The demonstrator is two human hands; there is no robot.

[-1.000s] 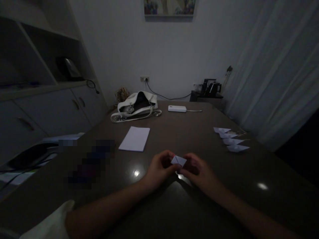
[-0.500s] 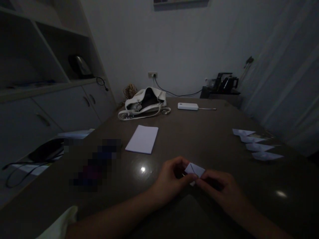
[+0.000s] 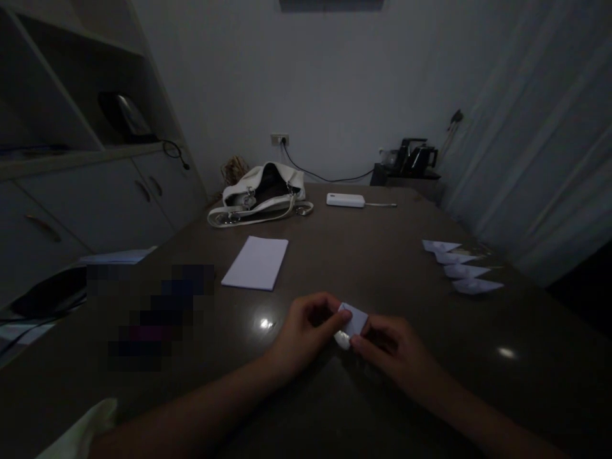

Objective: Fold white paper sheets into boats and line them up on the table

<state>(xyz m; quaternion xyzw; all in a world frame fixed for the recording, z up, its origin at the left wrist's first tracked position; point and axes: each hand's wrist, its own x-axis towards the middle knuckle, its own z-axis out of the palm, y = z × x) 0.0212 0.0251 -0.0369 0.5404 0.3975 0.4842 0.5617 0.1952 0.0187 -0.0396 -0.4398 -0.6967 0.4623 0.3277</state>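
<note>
A small folded piece of white paper [image 3: 356,320] is held just above the dark table between both hands. My left hand [image 3: 306,328] pinches its left side, thumb on top. On its right edge, my right hand [image 3: 396,344] grips with thumb and fingertips. The fingers partly cover the folds. A bright patch [image 3: 342,340] shows just under the paper; whether it is a lower flap or a reflection, I cannot tell. Several folded paper boats [image 3: 466,271] stand in a row on the right, apart from the hands.
A stack of white paper [image 3: 257,262] lies left of centre on the table [image 3: 363,255]. Behind it sits an open white handbag [image 3: 262,191]. A white power bank [image 3: 345,200] with a short cable lies at the back. Blurred blocks hide something at the left.
The view has shifted to the right, so everything sits further left. My fingers have moved on the folded paper; its diagonal crease line no longer shows across the middle, and a plainer face shows.
</note>
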